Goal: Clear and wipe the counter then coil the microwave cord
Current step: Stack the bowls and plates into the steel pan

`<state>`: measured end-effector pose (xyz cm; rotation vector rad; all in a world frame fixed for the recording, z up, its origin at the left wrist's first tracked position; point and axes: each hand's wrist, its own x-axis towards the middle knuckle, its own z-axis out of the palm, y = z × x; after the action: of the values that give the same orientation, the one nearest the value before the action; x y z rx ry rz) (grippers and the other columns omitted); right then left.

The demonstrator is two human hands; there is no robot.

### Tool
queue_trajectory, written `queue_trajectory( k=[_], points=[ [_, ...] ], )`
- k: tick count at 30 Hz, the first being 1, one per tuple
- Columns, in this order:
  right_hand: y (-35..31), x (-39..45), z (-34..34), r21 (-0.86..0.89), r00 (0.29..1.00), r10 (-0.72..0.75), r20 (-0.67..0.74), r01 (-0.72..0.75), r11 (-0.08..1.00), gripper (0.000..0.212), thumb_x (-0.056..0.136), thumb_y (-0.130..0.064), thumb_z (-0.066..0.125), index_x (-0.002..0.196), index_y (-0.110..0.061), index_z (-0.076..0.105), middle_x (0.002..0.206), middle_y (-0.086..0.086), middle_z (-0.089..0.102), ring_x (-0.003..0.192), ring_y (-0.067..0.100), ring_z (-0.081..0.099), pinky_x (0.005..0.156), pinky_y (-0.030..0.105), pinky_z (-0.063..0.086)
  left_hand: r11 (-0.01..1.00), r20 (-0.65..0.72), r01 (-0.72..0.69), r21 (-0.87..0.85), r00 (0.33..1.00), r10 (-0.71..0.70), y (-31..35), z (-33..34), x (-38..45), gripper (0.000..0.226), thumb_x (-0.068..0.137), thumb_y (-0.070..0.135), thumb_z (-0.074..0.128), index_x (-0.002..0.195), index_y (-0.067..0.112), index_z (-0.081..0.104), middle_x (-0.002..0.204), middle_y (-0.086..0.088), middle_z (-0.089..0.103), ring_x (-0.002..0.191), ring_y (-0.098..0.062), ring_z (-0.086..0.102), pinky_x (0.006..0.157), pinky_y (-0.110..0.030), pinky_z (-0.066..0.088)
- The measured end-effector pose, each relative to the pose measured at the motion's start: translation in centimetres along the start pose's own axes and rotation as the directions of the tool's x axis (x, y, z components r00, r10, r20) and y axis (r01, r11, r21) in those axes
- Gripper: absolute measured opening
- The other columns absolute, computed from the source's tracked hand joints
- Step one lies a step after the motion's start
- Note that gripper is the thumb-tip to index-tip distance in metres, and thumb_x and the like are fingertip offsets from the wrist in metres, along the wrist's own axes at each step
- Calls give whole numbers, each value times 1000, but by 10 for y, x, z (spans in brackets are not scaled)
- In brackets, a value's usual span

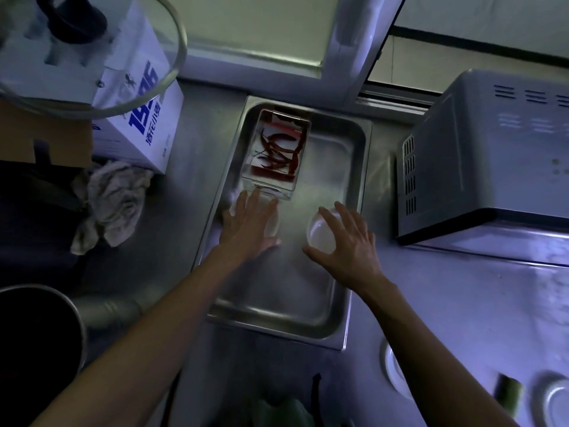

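A steel tray (311,322) lies on the metal counter (446,303). At its far end stands a clear box (278,149) with dried red chillies in it. My left hand (251,223) lies flat, fingers straight, over a small clear bowl (272,224) inside the tray, just in front of the box. My right hand (348,241) curls over a second small clear bowl (320,234), thumb and fingers round its rim. The grey microwave (486,161) sits to the right of the tray; its cord is out of sight.
A crumpled grey rag (114,201) lies left of the tray, by a white carton (138,118) with blue print. A glass bowl (92,53) looms at top left, a dark pot (37,334) at bottom left. White dishes (397,371) and a green vegetable piece (508,392) sit at bottom right.
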<state>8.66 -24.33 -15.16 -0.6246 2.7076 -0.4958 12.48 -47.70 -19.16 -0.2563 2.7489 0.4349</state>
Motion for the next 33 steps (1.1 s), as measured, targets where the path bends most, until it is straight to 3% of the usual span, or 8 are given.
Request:
queue_trajectory(
  k=[8,16,21,24,29,33],
  points=[
    [10,-1,6,-12,1000,-11,-15,11,1000,90,78,-70,66,152,-35,28,164,3,18,148,30,17,112,56,29,997,1,-15,76,1000,15,2,2,4,104,72,62,75,153,39,15,164,-6,2,151,-34,0,109,-67,26],
    [-1,6,17,-20,999,-32,2,32,999,92,78,-72,63,153,-38,23,165,2,14,150,31,13,115,56,24,995,10,-31,96,1000,30,-2,7,-7,112,76,67,68,157,29,0,165,-8,-12,151,-34,-12,117,-67,11],
    [-22,20,21,-7,996,-84,-17,84,996,91,79,-72,63,153,-37,23,165,3,13,151,32,11,115,59,23,990,-162,-26,135,986,48,-20,-8,-31,83,88,53,60,154,24,19,163,-10,12,151,-35,7,116,-57,24],
    [-45,32,26,-18,990,-136,-29,135,991,91,79,-70,64,152,-37,22,164,4,14,150,32,12,114,59,25,997,-188,27,78,982,-12,-35,-21,-45,72,90,44,59,151,21,28,158,-8,25,147,-32,19,113,-56,30],
    [-86,50,45,-36,971,-237,-45,235,971,89,78,-69,65,151,-35,26,163,6,18,148,34,17,112,57,28,1000,-306,18,10,952,-15,-58,-37,-61,40,84,31,59,120,16,51,121,-6,53,115,-33,48,86,-51,47],
    [-106,64,65,-59,964,-266,6,266,962,90,77,-68,65,152,-34,26,163,7,18,148,36,15,113,59,27,997,-319,77,-27,944,-82,-75,-31,-64,31,86,31,58,110,12,53,113,-8,55,107,-33,50,82,-48,47]
  ],
)
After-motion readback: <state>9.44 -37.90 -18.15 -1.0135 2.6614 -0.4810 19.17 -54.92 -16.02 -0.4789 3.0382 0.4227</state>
